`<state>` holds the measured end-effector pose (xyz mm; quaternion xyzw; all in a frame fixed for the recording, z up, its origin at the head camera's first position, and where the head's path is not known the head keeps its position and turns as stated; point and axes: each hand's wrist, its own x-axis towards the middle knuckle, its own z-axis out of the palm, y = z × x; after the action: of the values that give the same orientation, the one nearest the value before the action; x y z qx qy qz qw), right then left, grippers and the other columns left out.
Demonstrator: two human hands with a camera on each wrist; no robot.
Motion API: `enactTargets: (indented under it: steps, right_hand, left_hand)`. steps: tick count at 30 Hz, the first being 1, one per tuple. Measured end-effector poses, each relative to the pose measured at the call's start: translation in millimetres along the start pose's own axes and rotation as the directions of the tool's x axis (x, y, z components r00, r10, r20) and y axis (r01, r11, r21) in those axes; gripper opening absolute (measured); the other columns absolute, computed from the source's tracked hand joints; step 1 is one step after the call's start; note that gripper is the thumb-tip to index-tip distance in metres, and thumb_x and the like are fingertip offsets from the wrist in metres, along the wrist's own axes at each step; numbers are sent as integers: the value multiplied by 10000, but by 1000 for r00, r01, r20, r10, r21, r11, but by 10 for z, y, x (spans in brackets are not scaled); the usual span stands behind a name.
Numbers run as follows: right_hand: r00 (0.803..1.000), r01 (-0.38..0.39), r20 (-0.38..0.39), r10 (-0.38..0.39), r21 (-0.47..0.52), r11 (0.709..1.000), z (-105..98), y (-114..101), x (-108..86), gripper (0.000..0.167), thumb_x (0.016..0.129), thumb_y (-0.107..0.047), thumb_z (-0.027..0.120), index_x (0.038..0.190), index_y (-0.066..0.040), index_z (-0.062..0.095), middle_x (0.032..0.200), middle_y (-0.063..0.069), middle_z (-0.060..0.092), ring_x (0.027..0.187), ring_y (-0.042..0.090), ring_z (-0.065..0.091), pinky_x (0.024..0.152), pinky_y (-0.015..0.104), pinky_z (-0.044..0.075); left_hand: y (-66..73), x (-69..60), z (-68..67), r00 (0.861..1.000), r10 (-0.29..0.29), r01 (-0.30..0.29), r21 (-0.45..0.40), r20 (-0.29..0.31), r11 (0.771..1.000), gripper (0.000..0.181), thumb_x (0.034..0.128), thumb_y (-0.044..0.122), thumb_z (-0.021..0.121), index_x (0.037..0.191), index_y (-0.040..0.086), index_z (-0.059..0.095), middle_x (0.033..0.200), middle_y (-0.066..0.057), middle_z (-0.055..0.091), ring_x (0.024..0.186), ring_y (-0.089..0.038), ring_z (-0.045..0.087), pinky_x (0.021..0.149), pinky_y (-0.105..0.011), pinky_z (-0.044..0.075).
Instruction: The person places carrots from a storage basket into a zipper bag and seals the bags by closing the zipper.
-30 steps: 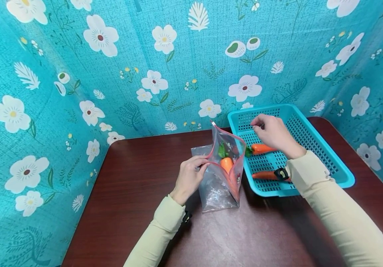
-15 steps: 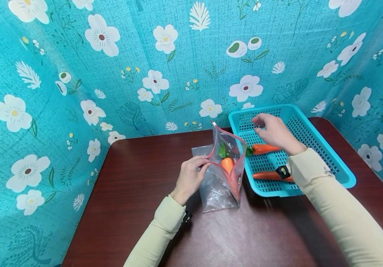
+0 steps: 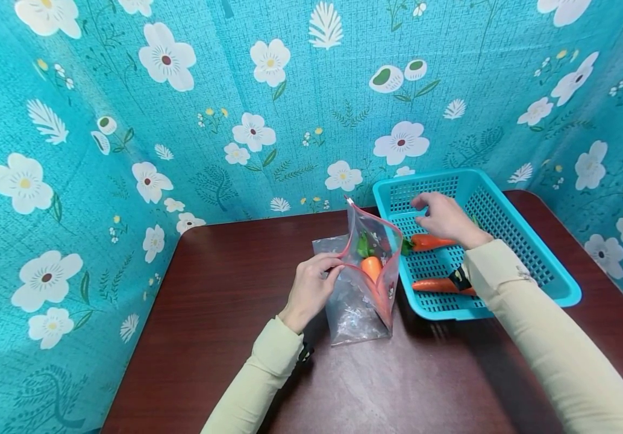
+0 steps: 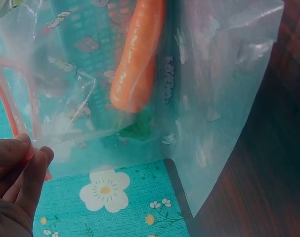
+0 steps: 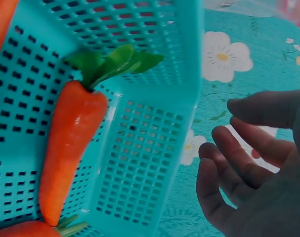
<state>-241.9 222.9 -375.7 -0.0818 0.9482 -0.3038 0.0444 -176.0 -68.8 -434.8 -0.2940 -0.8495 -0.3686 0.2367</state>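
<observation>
The clear zip bag (image 3: 357,307) with a red-edged mouth stands open on the table, an orange carrot (image 3: 371,268) with green leaves inside it. My left hand (image 3: 310,289) pinches the bag's red rim (image 4: 11,116) between thumb and fingers. Over the teal basket (image 3: 433,310) hangs my right hand (image 3: 447,220), its fingers loosely bent and apart, holding nothing. Beneath it a carrot (image 3: 429,242) lies in the basket, leaves toward the bag; the right wrist view shows this carrot (image 5: 73,143) whole. Nearer the front lies another carrot (image 3: 436,286), partly behind my right wrist.
The basket stands close to the bag's right side on the dark red-brown table (image 3: 225,289). A teal flowered cloth (image 3: 290,90) hangs behind the table and along both sides. Further carrots show at the left edge of the right wrist view.
My right hand has shifted slightly right and down over the basket, and its fingers have spread somewhat. My left hand and the bag keep their places.
</observation>
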Motion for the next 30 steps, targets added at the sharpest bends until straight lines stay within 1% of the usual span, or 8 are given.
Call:
enactTargets:
  steps: [7, 11, 14, 19, 23, 26, 30]
  right_hand:
    - [996, -5, 91, 7, -24, 1000, 93, 162, 70, 431, 915, -90, 583, 1308, 64, 495, 1337, 295, 483, 1174, 458, 485, 902, 583, 445]
    - [991, 0, 130, 5, -39, 999, 142, 251, 93, 456, 900, -83, 600, 1313, 74, 492, 1343, 311, 474, 1202, 483, 471, 920, 597, 434]
    - [988, 13, 153, -2, -68, 998, 174, 299, 108, 462, 886, -73, 609, 1307, 85, 497, 1341, 322, 477, 1209, 492, 466, 926, 600, 433]
    - [984, 13, 176, 9, -122, 992, 221, 365, 147, 470, 857, -33, 605, 1297, 93, 498, 1336, 330, 478, 1205, 488, 471, 929, 596, 439]
    - [982, 2, 188, 26, -147, 989, 258, 410, 179, 474, 844, -22, 603, 1293, 91, 499, 1332, 331, 481, 1146, 456, 511, 881, 559, 467]
    - [981, 22, 195, 12, -171, 985, 288, 440, 190, 479, 838, -39, 624, 1280, 101, 507, 1314, 341, 487, 1123, 464, 517, 860, 551, 473]
    - [979, 25, 202, 21, -223, 975, 329, 446, 196, 504, 831, -78, 674, 1277, 94, 514, 1277, 338, 501, 1117, 474, 515, 857, 560, 470]
  left_hand:
    - [8, -3, 2, 1000, -11, 11, 11, 6, 1000, 96, 814, 51, 757, 908, 31, 763, 958, -72, 742, 867, -152, 708, 737, -236, 560]
    - [10, -7, 2, 1000, -21, 20, 7, 17, 1000, 98, 817, 55, 755, 912, 35, 763, 972, -66, 743, 879, -150, 708, 747, -234, 560]
    - [10, -8, 4, 1000, -22, 22, 4, 17, 1000, 107, 807, 43, 760, 914, 35, 763, 976, -64, 743, 885, -151, 708, 750, -235, 561]
    - [8, -9, 10, 1000, -21, 21, -1, 15, 1000, 122, 790, 21, 768, 912, 26, 762, 964, -68, 742, 877, -156, 709, 745, -245, 565]
    - [10, -6, 9, 999, -25, 26, -5, 23, 1000, 122, 798, 28, 764, 920, 15, 760, 970, -69, 740, 879, -159, 709, 743, -242, 565]
    - [12, -3, 7, 999, -25, 25, 1, 25, 1000, 120, 801, 34, 763, 920, 20, 761, 971, -65, 741, 874, -155, 709, 740, -237, 564]
    - [14, -1, 7, 1000, -14, 14, 12, 18, 1000, 114, 803, 40, 763, 916, 35, 762, 965, -60, 741, 867, -149, 707, 740, -227, 560]
